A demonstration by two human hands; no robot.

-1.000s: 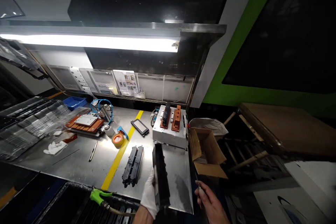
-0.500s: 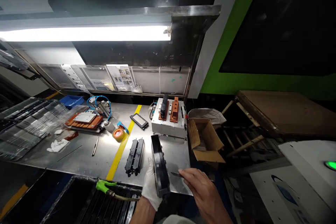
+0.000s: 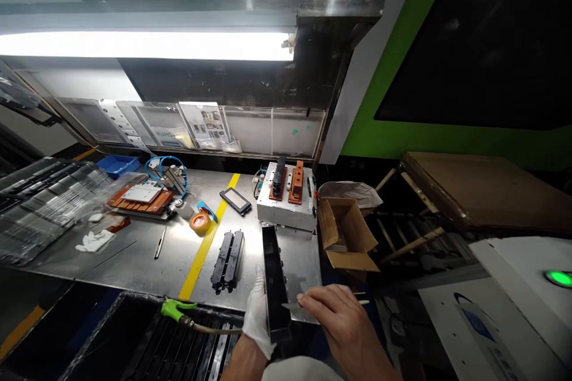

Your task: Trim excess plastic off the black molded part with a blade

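My left hand (image 3: 258, 315), in a white glove, grips a long black plastic part (image 3: 273, 277) held on edge above the near right corner of the steel bench (image 3: 134, 256). My bare right hand (image 3: 340, 321) is closed on a thin metal blade (image 3: 291, 305) whose tip touches the right side of that part near its lower end. Two matching black parts (image 3: 229, 261) lie side by side on the bench just left of the held one.
A grey fixture box (image 3: 288, 208) with orange and black blocks stands behind the part. An open cardboard box (image 3: 346, 235) sits off the bench's right edge. Orange tape (image 3: 199, 223), a black frame (image 3: 235, 200), an orange jig (image 3: 140, 199), clear trays (image 3: 40, 208), a green air gun (image 3: 176, 309).
My right hand has come up from the lower right and brought the blade against the black part. My left hand has kept hold of the part and tilted it a little more upright.
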